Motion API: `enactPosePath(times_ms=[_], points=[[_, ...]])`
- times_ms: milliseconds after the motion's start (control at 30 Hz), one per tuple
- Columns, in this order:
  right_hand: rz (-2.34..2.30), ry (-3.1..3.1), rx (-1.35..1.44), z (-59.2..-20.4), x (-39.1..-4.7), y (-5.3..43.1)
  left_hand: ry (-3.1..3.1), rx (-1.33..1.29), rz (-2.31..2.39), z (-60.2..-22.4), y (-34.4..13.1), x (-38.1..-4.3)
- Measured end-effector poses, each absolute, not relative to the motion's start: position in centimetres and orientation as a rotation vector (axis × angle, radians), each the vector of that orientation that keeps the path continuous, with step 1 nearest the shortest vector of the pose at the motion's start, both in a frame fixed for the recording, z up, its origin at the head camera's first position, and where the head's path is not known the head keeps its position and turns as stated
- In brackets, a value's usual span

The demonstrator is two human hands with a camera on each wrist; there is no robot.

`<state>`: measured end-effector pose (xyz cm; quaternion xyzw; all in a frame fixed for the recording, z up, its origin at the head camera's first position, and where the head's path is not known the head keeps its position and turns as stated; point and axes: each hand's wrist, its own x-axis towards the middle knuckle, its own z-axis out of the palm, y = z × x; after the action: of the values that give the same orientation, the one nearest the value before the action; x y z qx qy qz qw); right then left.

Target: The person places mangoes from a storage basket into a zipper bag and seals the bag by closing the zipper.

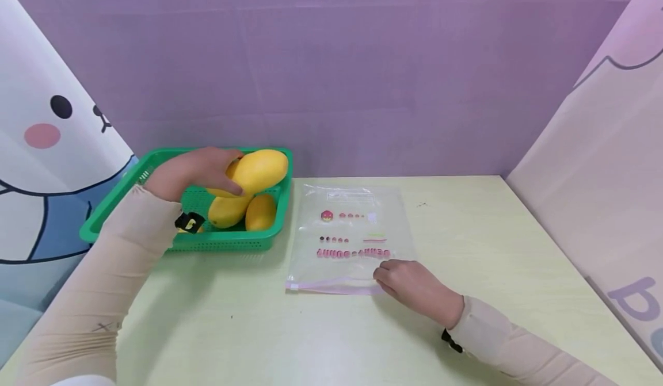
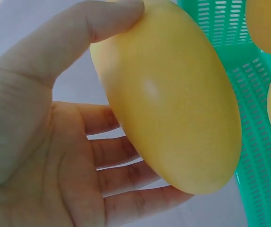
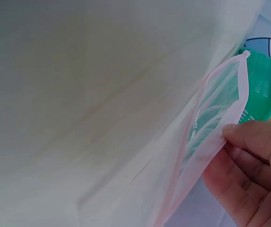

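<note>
My left hand [image 1: 204, 170] grips a yellow mango [image 1: 261, 171] above the right part of a green basket [image 1: 223, 241]. In the left wrist view the thumb and fingers wrap one side of the mango [image 2: 173, 104]. Beneath it, more mangoes [image 1: 261, 212] lie in the basket. A clear zip bag [image 1: 354, 202] with pink printing lies flat on the table, right of the basket. At its near right corner my right hand [image 1: 414, 291] pinches the pink zip edge. The right wrist view shows thumb and fingers on that zip strip [image 3: 211, 146], with the bag's mouth parted.
The pale green table [image 1: 321, 340] runs up to a purple backdrop [image 1: 331, 87]. Printed cloth panels [image 1: 611, 161] close off both sides. The basket stands near the back left, close to the backdrop.
</note>
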<state>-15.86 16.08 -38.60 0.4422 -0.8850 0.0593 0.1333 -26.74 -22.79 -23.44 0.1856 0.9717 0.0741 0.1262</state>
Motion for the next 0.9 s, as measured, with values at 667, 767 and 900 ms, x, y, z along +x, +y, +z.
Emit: enactPosePath(times_ms=[667,767,900], points=[[0.168,-2.553,1.284,-39.1,-16.1,16.1,2.848,0.755,0.173,-23.8,-20.6,-24.5],[0.166,-2.554,1.285,-39.0,-16.1,16.2,2.852,0.787,0.188,-23.9,-20.0,-23.8],[0.165,-2.559,1.286,-39.0,-16.0,16.2,2.869,0.826,0.197,-24.0,-19.1,-22.9]])
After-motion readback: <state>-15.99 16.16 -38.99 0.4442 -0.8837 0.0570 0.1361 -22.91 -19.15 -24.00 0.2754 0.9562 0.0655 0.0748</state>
